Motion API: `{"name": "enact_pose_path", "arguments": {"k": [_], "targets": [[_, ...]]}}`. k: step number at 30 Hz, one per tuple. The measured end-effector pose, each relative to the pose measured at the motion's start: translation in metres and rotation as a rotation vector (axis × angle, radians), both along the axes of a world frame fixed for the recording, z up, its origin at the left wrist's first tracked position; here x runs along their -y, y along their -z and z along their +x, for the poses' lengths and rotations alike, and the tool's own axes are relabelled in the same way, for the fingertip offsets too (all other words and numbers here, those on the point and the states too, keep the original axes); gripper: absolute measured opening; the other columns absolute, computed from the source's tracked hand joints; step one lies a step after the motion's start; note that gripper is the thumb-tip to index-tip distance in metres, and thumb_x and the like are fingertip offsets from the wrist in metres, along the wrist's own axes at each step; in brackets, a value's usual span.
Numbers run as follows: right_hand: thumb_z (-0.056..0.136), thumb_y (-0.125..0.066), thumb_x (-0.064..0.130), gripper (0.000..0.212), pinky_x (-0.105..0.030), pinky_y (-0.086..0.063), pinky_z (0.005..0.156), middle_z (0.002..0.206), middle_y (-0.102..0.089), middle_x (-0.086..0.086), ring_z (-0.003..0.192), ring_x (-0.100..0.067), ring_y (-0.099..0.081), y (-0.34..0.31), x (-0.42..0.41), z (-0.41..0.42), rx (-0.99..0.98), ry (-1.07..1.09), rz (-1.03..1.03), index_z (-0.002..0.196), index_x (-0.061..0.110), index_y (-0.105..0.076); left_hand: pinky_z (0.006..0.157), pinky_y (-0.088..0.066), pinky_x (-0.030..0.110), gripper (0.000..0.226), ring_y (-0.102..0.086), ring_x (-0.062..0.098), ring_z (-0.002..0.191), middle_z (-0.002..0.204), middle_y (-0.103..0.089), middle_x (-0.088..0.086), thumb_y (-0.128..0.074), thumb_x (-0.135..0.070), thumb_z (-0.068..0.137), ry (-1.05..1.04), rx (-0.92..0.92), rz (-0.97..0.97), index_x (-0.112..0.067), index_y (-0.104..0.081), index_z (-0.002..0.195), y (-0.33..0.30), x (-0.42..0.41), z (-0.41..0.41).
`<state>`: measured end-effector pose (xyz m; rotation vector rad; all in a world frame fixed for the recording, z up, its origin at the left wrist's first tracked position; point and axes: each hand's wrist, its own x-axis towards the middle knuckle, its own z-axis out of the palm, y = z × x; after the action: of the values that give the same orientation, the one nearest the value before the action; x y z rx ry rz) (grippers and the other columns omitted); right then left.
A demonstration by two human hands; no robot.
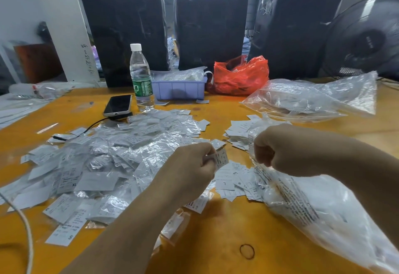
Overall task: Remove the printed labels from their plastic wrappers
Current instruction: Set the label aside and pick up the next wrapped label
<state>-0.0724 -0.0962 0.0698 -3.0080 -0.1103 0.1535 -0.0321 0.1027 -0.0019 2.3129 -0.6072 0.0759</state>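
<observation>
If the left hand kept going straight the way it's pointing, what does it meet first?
Probably the right hand: the left hand, holding a printed label, points rightward across a short gap toward it. Depth is unclear; it might pass over the loose labels instead.

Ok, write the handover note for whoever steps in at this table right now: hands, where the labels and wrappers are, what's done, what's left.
Left hand: pinches a printed label above the table.
Right hand: fist closed on thin clear wrapper film, which hangs below it; the large clear bag lies beneath the forearm.
Done: bare labels lie in a loose pile between the hands and in a second pile further back.
Left: the big heap of wrapped labels on the left, still in plastic.
Judging by the heap, most of the job remains.
</observation>
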Motion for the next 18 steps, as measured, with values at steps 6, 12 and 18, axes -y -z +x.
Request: {"name": "enact_pose_path", "arguments": {"k": [6,12,18], "targets": [[0.077,-0.043,-0.007,0.032,-0.019,-0.035,0.052,0.081,-0.057,0.006,0.070,-0.009,-0.052,0.017,0.010,-0.021,-0.022,0.038,-0.096,0.083,0.021,-0.058,0.048,-0.042,0.015,0.016,-0.060,0.001,0.068,0.082,-0.066,-0.014,-0.050,-0.026,0.096,0.016,-0.013,0.014,-0.030,-0.065,0.092,0.000,0.004,-0.004],[0.084,-0.055,0.011,0.011,-0.029,-0.043,0.063,0.087,-0.051,0.004,0.074,-0.013,-0.049,0.046,0.018,-0.018,0.027,0.087,-0.005,0.091,0.019,-0.051,0.043,-0.039,0.012,0.016,-0.056,-0.010,0.060,0.084,-0.068,-0.010,-0.051,-0.025,0.097,0.070,-0.045,0.001,-0.028,-0.066,0.091,0.002,0.008,-0.007],[0.090,-0.046,0.007,0.018,-0.025,-0.048,0.069,0.095,-0.057,0.003,0.084,-0.013,-0.055,0.051,0.027,-0.024,0.070,0.053,-0.088,0.097,0.019,-0.058,0.042,-0.037,0.011,0.018,-0.056,-0.006,0.058,0.079,-0.068,-0.010,-0.052,-0.025,0.097,0.075,-0.058,-0.005,-0.030,-0.064,0.085,0.003,0.009,-0.007]]}}
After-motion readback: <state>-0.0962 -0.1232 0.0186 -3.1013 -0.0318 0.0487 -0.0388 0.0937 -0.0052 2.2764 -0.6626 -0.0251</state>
